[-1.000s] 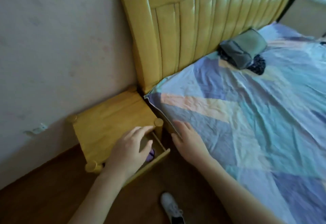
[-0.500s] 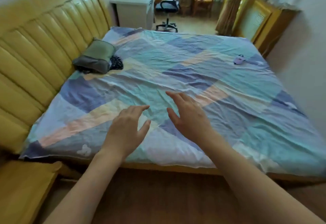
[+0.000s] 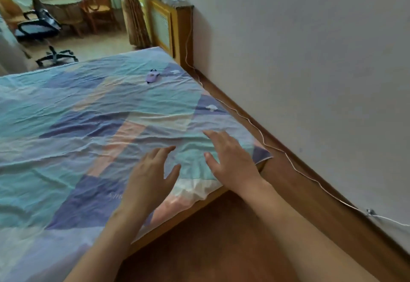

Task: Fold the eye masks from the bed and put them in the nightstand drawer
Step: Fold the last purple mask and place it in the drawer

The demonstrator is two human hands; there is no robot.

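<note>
Both hands out over the near corner of the bed (image 3: 66, 113), palms down, fingers spread, nothing held. Left hand (image 3: 149, 178) low over the patchwork sheet (image 3: 93, 170), grip wide and empty; right hand (image 3: 230, 161) just beside it toward the bed's corner, likewise wide and empty. Apparently raised for balance or readiness on the way round the bed rather than for any grasp, since nothing lies under either palm.

One purple eye mask (image 3: 151, 76) lying unfolded on the far side of the sheet, near the edge by the wall (image 3: 310, 59), well apart from both hands. Out of arm's reach from here, by the look of it, hence the walk along the foot of the bed. No nightstand or drawer in view.

Thin white cable (image 3: 261, 135) trailing along the floor (image 3: 221, 237) between bed and wall, right in the narrow passage toward the mask: a likely snag for feet. Office chair (image 3: 42, 28) and wooden cabinet (image 3: 170, 24) beyond the bed, clear of the route.

Likely next: a step closer, a reach to the mask, a fold, then the carry back to the drawer.
</note>
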